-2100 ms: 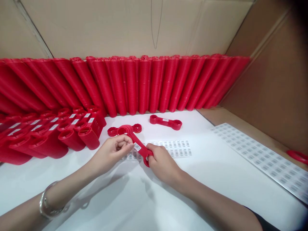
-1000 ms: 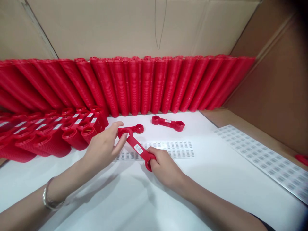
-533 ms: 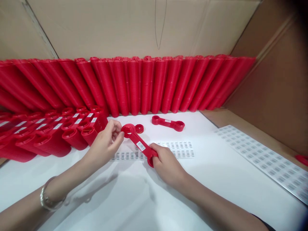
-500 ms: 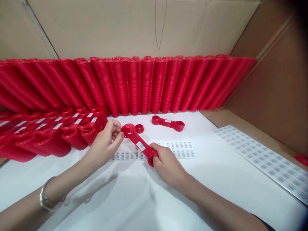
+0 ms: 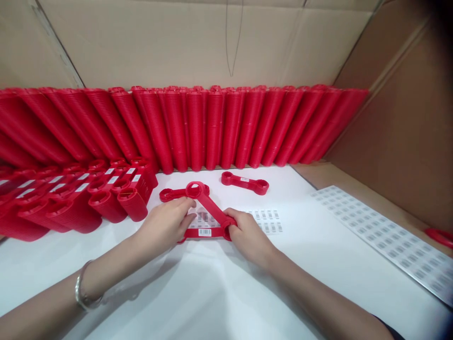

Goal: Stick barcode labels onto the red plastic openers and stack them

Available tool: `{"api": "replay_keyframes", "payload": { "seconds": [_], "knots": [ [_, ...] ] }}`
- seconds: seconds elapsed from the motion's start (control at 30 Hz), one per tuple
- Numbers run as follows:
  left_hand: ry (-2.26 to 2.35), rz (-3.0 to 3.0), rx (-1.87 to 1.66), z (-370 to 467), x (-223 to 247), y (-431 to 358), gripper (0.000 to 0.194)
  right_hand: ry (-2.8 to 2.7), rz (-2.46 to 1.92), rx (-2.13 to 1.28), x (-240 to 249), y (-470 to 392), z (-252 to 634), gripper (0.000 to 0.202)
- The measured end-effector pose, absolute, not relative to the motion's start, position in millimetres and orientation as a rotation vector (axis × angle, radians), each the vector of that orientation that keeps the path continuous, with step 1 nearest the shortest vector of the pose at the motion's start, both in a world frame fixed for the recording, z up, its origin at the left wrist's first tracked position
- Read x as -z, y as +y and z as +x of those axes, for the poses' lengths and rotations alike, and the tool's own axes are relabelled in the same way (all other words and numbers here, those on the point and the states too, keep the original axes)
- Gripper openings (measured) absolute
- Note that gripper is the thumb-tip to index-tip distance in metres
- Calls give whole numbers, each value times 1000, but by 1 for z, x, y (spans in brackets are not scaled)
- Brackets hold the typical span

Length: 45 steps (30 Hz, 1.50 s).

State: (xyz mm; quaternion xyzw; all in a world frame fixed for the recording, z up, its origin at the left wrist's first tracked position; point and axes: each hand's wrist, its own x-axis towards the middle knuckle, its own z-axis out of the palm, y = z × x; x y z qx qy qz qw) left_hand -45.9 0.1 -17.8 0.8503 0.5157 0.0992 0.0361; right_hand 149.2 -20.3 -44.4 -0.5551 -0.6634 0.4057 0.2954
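My right hand [image 5: 247, 236] grips the overlapping right ends of two red plastic bars with ring-shaped ends. The unlabelled bar [image 5: 214, 208] slants up to the left. The lower bar [image 5: 191, 233] lies nearly level and carries a white barcode label [image 5: 204, 232]. My left hand [image 5: 171, 218] is over the left end of this lower bar, with thumb and fingertips a little apart and nothing visible between them. Whether it touches the bar I cannot tell. Beneath the bars lies a barcode label sheet [image 5: 267, 218], partly covered.
Tall stacks of red bars [image 5: 212, 127] line the cardboard wall [image 5: 159, 42]. Shorter labelled stacks [image 5: 74, 198] stand at left. One labelled bar [image 5: 245, 182] and another red bar [image 5: 173, 193] lie on the white table [image 5: 198, 293]. A large label sheet [image 5: 382, 236] is at right.
The two bars, lined up before, now spread apart, the labelled one swung down to the left. My left hand has moved right and slightly down. A red bar behind shows more fully.
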Motion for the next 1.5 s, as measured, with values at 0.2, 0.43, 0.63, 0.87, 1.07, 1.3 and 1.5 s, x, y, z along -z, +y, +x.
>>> {"api": "replay_keyframes", "payload": {
  "seconds": [0.2, 0.43, 0.63, 0.87, 1.07, 1.3, 1.5],
  "knots": [
    [1465, 2641, -280, -44, 30, 8, 19, -1805, -1533, -1076, 49, -19, 149, 18],
    [1383, 2531, -298, -44, 21, 5, 22, -1797, -1552, -1072, 50, -17, 150, 16],
    [1294, 1998, -528, -41, -2, 1, 21, -1807, -1567, -1074, 43, -21, 147, 20],
    [1227, 1681, -585, -33, 7, 0, 23, -1849, -1496, -1052, 40, -28, 144, 16],
    [1222, 1628, -598, -33, 10, 1, 25, -1862, -1507, -1034, 39, -28, 144, 16],
    [1232, 1642, -601, -32, 12, 2, 23, -1863, -1507, -1057, 37, -28, 143, 16],
    [1379, 2012, -604, -31, 14, -6, 24, -1855, -1492, -1050, 38, -30, 142, 18]
  ]
}}
